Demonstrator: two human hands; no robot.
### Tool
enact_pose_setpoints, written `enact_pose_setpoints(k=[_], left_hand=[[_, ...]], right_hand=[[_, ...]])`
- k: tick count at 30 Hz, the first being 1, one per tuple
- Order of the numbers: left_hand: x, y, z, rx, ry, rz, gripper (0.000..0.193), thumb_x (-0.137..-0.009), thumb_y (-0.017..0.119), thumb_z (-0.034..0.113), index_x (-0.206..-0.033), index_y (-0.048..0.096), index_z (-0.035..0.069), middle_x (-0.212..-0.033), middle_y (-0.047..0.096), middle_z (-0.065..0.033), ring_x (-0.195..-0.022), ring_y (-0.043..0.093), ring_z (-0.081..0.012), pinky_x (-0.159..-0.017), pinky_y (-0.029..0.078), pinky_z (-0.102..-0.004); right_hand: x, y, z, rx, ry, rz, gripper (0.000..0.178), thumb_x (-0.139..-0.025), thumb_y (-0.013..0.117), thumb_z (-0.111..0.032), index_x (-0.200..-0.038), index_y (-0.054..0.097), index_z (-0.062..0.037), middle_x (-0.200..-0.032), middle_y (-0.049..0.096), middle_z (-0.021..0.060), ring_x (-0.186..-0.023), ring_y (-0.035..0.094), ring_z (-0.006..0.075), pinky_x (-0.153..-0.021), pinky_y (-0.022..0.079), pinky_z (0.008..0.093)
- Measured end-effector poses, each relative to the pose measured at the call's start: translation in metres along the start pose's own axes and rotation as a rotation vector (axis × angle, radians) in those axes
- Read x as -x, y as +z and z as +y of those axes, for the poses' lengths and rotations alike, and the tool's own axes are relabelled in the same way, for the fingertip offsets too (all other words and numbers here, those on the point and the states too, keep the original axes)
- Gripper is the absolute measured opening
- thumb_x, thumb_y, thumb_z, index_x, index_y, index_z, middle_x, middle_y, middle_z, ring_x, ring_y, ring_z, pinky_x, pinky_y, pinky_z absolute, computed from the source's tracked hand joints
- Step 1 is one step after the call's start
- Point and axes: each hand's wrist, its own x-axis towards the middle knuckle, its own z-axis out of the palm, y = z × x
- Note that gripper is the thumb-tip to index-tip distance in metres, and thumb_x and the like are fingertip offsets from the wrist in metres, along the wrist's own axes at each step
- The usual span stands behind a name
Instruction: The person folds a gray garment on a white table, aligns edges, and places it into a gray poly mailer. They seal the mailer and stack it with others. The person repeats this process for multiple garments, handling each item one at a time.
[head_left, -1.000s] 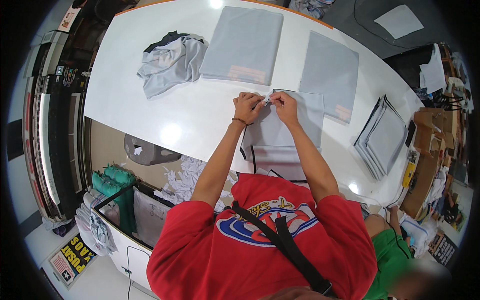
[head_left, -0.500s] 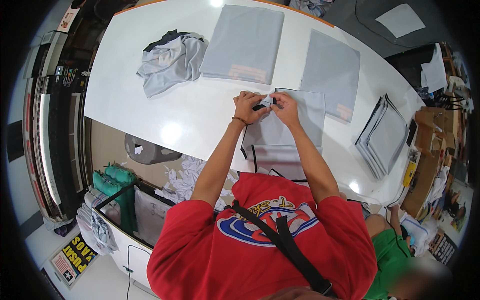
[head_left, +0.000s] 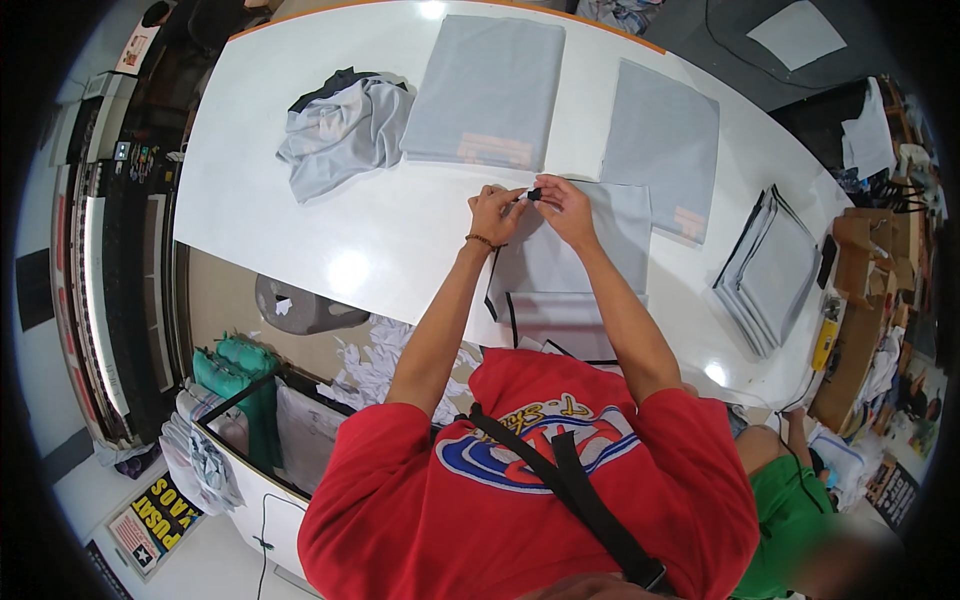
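Note:
A grey cloth piece with black edging [head_left: 610, 235] lies on the white table in front of me, one part folded over near the table's edge. Over its far left corner, my left hand [head_left: 492, 213] and my right hand [head_left: 566, 210] meet in a pinch. Between the fingertips shows a small black bit of edging [head_left: 534, 195] with some white beside it. It looks like the corner of the cloth, though the fingers hide where it joins. A beaded bracelet circles my left wrist.
On the white table [head_left: 250, 180] lie a crumpled grey-and-black cloth [head_left: 345, 130], a folded grey stack [head_left: 485, 90], a flat grey piece [head_left: 660, 145] and a black-edged stack [head_left: 768, 270]. White scraps [head_left: 375, 365] litter the floor beside a stool [head_left: 300, 305]. A person in green [head_left: 785, 510] sits at the right.
My fingers have drawn closer together and up a little. The light tip of cloth between them is now mostly covered, with a black bit showing instead.

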Motion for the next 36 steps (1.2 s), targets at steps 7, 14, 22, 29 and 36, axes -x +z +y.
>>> enact_pose_setpoints(k=[7, 14, 22, 29, 36], left_hand=[[-0.006, 0.006, -0.012, 0.285, -0.122, 0.004, 0.021, -0.094, 0.066, 0.026, -0.106, 0.078, 0.015, -0.084, 0.072, -0.0018, -0.085, 0.064, -0.0217, -0.087, 0.038, -0.0392], [-0.004, 0.002, -0.025, 0.461, -0.187, -0.075, 0.026, -0.093, 0.066, 0.014, -0.115, 0.074, 0.004, -0.107, 0.072, -0.0135, -0.097, 0.067, -0.0179, -0.086, 0.052, -0.0311], [-0.003, 0.011, -0.02, 0.375, -0.069, -0.026, 0.03, -0.086, 0.068, 0.011, -0.115, 0.075, 0.011, -0.101, 0.074, -0.0163, -0.089, 0.071, -0.0244, -0.077, 0.053, -0.0352], [0.0, 0.008, -0.005, 0.146, 0.086, -0.039, 0.046, -0.08, 0.073, 0.017, -0.125, 0.069, 0.006, -0.096, 0.074, -0.0184, -0.088, 0.073, -0.0276, -0.074, 0.053, -0.0349], [0.001, 0.009, -0.019, 0.619, -0.213, -0.102, 0.041, -0.087, 0.07, 0.015, -0.125, 0.07, 0.003, -0.087, 0.075, -0.0059, -0.076, 0.066, -0.0096, -0.068, 0.05, -0.0246]], right_hand=[[-0.008, 0.008, -0.002, -0.024, -0.005, 0.023, 0.047, -0.081, 0.073, 0.002, -0.126, 0.06, 0.0018, -0.115, 0.067, 0.011, -0.1, 0.067, 0.0169, -0.09, 0.056, 0.0304], [-0.008, 0.015, -0.005, -0.036, -0.027, 0.067, 0.05, -0.08, 0.077, -0.001, -0.127, 0.058, 0.0028, -0.11, 0.066, 0.0111, -0.094, 0.068, 0.015, -0.086, 0.057, 0.0296], [-0.008, 0.027, -0.007, -0.02, -0.009, 0.163, 0.056, -0.077, 0.084, -0.009, -0.124, 0.059, 0.005, -0.104, 0.067, 0.012, -0.09, 0.068, 0.0149, -0.082, 0.057, 0.0287], [-0.005, 0.029, -0.007, 0.018, -0.03, 0.235, 0.043, -0.081, 0.073, -0.002, -0.122, 0.061, 0.003, -0.104, 0.068, 0.0114, -0.09, 0.068, 0.0151, -0.082, 0.057, 0.0288], [-0.002, 0.028, -0.002, -0.043, -0.006, 0.222, 0.039, -0.082, 0.066, 0.005, -0.12, 0.063, 0.0016, -0.106, 0.068, 0.0103, -0.091, 0.067, 0.013, -0.083, 0.055, 0.028]])
